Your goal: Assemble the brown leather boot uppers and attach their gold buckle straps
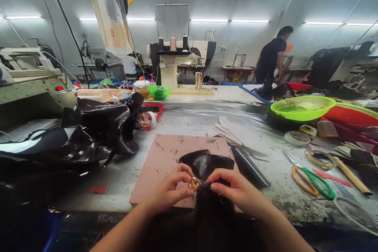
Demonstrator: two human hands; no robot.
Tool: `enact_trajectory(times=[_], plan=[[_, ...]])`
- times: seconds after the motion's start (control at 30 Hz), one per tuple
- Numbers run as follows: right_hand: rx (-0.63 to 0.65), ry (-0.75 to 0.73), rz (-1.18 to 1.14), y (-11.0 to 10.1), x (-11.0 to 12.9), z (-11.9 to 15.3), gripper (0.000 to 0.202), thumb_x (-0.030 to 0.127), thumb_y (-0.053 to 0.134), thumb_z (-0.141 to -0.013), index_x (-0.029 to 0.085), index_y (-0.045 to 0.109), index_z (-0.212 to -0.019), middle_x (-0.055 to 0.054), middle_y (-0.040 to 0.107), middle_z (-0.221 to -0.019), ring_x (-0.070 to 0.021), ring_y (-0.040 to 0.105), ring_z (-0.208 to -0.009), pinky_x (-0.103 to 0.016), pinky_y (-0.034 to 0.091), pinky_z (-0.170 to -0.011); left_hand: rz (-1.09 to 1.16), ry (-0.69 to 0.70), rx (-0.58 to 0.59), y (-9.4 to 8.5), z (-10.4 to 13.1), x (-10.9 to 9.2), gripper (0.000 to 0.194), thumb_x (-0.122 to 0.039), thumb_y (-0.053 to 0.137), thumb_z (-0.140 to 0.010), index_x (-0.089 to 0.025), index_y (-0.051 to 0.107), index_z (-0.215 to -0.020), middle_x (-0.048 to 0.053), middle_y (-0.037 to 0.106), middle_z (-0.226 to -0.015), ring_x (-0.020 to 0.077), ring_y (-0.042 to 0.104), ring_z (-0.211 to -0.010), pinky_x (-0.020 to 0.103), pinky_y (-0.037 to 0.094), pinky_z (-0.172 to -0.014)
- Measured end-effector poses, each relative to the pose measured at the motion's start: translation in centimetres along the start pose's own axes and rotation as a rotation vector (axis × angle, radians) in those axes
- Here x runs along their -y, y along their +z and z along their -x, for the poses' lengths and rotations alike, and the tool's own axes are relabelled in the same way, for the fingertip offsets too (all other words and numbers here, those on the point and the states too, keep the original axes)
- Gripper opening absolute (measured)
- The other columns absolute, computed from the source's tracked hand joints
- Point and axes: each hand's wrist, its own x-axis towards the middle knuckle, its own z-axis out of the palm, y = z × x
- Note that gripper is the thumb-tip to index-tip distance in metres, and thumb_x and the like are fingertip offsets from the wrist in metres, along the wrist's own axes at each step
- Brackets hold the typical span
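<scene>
Just in front of me, a round gold buckle [195, 183] is pinched between the thumb and fingers of my left hand [174, 189]. A thin black strap runs from the buckle to my right hand [232, 187], whose thumb and forefinger are closed on it. Behind and between my hands, a glossy black leather piece [201, 162] lies over the pinkish board [159, 157]. The lower part of the black material hangs toward me over the table's front edge.
Glossy black leather pieces [103, 122] are heaped at left. On the right lie scissors [313, 183], a wooden stick [352, 175] and a green basket [304, 107]. A sewing machine [183, 63] stands behind. A person [270, 59] stands at the back right.
</scene>
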Motion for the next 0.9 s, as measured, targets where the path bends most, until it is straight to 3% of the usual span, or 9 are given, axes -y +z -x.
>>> enact_trajectory(times=[0.13, 0.2, 0.33, 0.4, 0.5, 0.63, 0.77, 0.9], plan=[[0.015, -0.144, 0.036, 0.3, 0.7, -0.1, 0.013, 0.021, 0.052, -0.078, 0.019, 0.065, -0.078, -0.001, 0.056, -0.073, -0.0132, 0.054, -0.069, -0.024, 0.044, -0.063, 0.043, -0.112, 0.148, -0.2, -0.5, 0.0, 0.019, -0.033, 0.053, -0.08, -0.018, 0.064, -0.079, 0.004, 0.059, -0.081, 0.0175, 0.053, -0.08, 0.027, 0.04, -0.076], [-0.003, -0.184, 0.06, 0.7, 0.8, -0.2, 0.015, 0.016, 0.049, -0.078, 0.019, 0.064, -0.079, -0.001, 0.057, -0.074, -0.0134, 0.055, -0.071, -0.025, 0.044, -0.066, 0.022, -0.147, 0.164, 0.0, -1.0, 0.2, 0.021, -0.034, 0.05, -0.081, -0.017, 0.062, -0.077, 0.003, 0.058, -0.077, 0.017, 0.053, -0.077, 0.027, 0.04, -0.074], [-0.192, -0.199, 0.045, 1.8, 0.4, -0.3, 0.03, 0.01, 0.045, -0.073, 0.02, 0.056, -0.099, -0.002, 0.059, -0.079, -0.0145, 0.056, -0.075, -0.028, 0.045, -0.069, -0.118, -0.114, 0.003, 0.8, -1.9, 0.4, 0.017, -0.029, 0.046, -0.079, -0.016, 0.056, -0.073, 0.001, 0.055, -0.073, 0.0154, 0.05, -0.072, 0.026, 0.039, -0.067], [-0.215, -0.238, 0.105, 2.1, 0.3, -0.4, 0.034, 0.012, 0.046, -0.074, 0.021, 0.055, -0.105, -0.003, 0.058, -0.085, -0.0164, 0.055, -0.08, -0.031, 0.045, -0.073, -0.15, -0.077, -0.068, 1.3, -2.3, 0.4, 0.012, -0.024, 0.044, -0.079, -0.017, 0.053, -0.075, 0.0, 0.053, -0.072, 0.0147, 0.049, -0.069, 0.026, 0.039, -0.064], [-0.249, -0.261, 0.262, 2.0, 0.7, -0.9, 0.018, 0.017, 0.051, -0.077, 0.021, 0.061, -0.092, -0.006, 0.054, -0.089, -0.0174, 0.053, -0.079, -0.032, 0.045, -0.071, -0.198, -0.01, -0.116, 1.9, -2.7, 0.5, 0.011, -0.015, 0.042, -0.075, -0.018, 0.049, -0.083, -0.001, 0.054, -0.076, 0.014, 0.05, -0.07, 0.025, 0.039, -0.063], [-0.43, -0.344, 0.256, 0.8, 2.0, -2.0, 0.006, 0.019, 0.055, -0.077, 0.02, 0.061, -0.077, -0.007, 0.051, -0.101, -0.0184, 0.051, -0.087, -0.033, 0.042, -0.076, -0.335, 0.038, -0.112, 2.5, -3.6, 0.1, 0.007, -0.021, 0.042, -0.081, -0.019, 0.048, -0.085, 0.0, 0.057, -0.079, 0.015, 0.052, -0.072, 0.026, 0.04, -0.064], [-0.293, -0.28, 0.126, -0.4, 3.4, -2.8, 0.005, 0.022, 0.05, -0.08, 0.02, 0.052, -0.076, 0.002, 0.051, -0.069, -0.0125, 0.048, -0.064, -0.025, 0.04, -0.059, -0.452, 0.049, -0.007, 2.6, -4.8, -1.1, 0.013, -0.016, 0.039, -0.08, -0.018, 0.052, -0.079, 0.001, 0.058, -0.079, 0.0161, 0.054, -0.074, 0.026, 0.041, -0.066], [-0.141, -0.28, 0.092, 0.0, 3.8, -3.0, 0.004, 0.022, 0.051, -0.079, 0.02, 0.048, -0.08, 0.002, 0.051, -0.07, -0.0118, 0.048, -0.066, -0.025, 0.041, -0.062, -0.454, 0.085, 0.117, 2.3, -5.5, -2.1, 0.014, -0.018, 0.05, -0.074, -0.017, 0.057, -0.086, 0.003, 0.06, -0.085, 0.0191, 0.055, -0.08, 0.026, 0.042, -0.067]])
